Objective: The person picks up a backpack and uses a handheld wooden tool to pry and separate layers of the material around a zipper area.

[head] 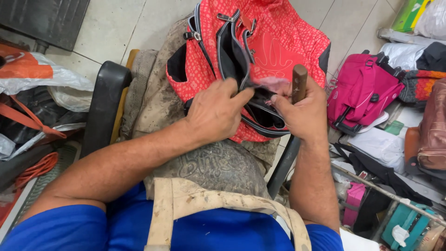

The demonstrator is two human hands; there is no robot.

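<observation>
A red patterned backpack [278, 46] with black trim and open zip pockets lies on a dirty cloth across my lap. My left hand [216, 111] pinches the black inner lining at the edge of the open pocket. My right hand [302, 114] grips a tool with a brown wooden handle [299, 82] that stands up from my fist, while its fingers press the same pocket edge. The tool's working end is hidden behind my fingers and the fabric.
A pink bag [360, 90] lies on the floor to the right, beside a brown bag [432, 130], a teal bag [404, 223] and other items. Plastic bags [42, 74] and orange cord [37, 167] are piled on the left. A black chair arm [104, 102] sits left of my lap.
</observation>
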